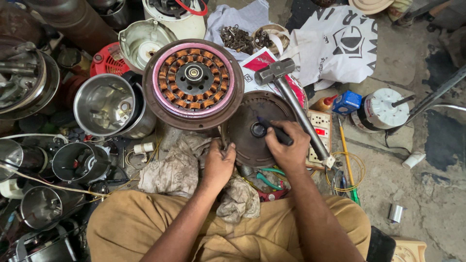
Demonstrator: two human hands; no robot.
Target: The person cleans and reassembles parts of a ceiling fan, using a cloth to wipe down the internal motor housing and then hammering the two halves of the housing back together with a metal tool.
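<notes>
- Gripping the rim of the round brown motor cover (252,127) at seven o'clock, left hand (218,162) clamped on its edge.
- Closing the right hand (290,145) around a dark tool (275,131), tip at the central hub.
- Likely needing a steady cover and upright tool.
- Sitting at twelve o'clock: tub of screws (236,37).
- Standing at nine o'clock: empty steel jar (103,104).

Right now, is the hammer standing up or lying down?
Lying down: the hammer rests flat, head away from the person, handle running beside the right hand.

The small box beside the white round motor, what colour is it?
Blue, the small box shows best in the head view.
</notes>
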